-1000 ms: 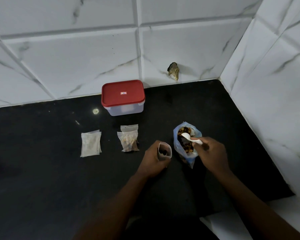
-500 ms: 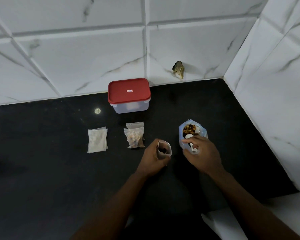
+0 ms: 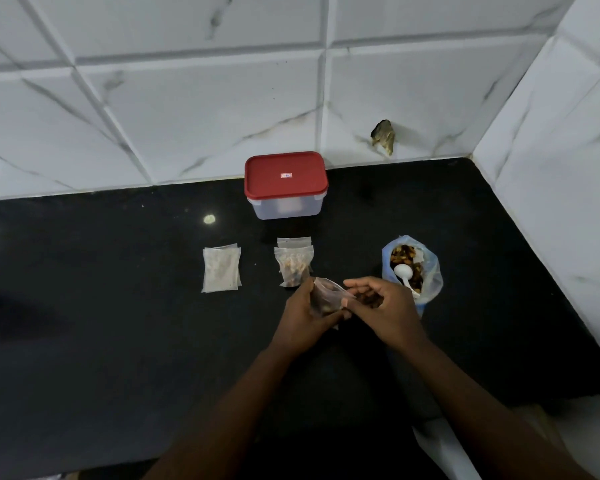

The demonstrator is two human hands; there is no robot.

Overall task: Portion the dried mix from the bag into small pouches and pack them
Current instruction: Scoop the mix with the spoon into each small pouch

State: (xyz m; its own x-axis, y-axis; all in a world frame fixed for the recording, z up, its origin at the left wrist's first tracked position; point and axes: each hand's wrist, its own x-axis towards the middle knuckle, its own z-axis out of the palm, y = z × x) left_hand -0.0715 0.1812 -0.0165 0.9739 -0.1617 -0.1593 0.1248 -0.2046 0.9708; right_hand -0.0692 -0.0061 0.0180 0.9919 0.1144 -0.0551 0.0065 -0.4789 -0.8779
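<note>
Both hands met on one small pouch (image 3: pixel 328 299) just below the middle of the frame: the left hand (image 3: pixel 305 315) had its grip closed around the pouch's body, and the right hand (image 3: pixel 383 308) pinched the pouch's upper edge between thumb and fingers. That two-handed hold suited closing the mouth, so the filling of this portion was probably done and the sealing in hand; whether the strip was already pressed shut could not be told.

Everything rested on a black desk (image 3: pixel 101 341) filling the lower half of the picture. At upper centre, against the tiled wall, stood a red-lidded container (image 3: pixel 286 183), its lid on, likely kept back as the place for finished portions. Right of centre the bag of dried mix (image 3: pixel 426 275) stood open and upright, close to the right hand so scooping would need little reach. Left of centre lay a flat stack of pouches (image 3: pixel 221 269) that looked empty, and between it and the bag lay filled pouches (image 3: pixel 294 266), kept apart from the unfilled ones. Smallest, a white spoon (image 3: pixel 404 273) was parked inside the bag, freeing the right hand.
</note>
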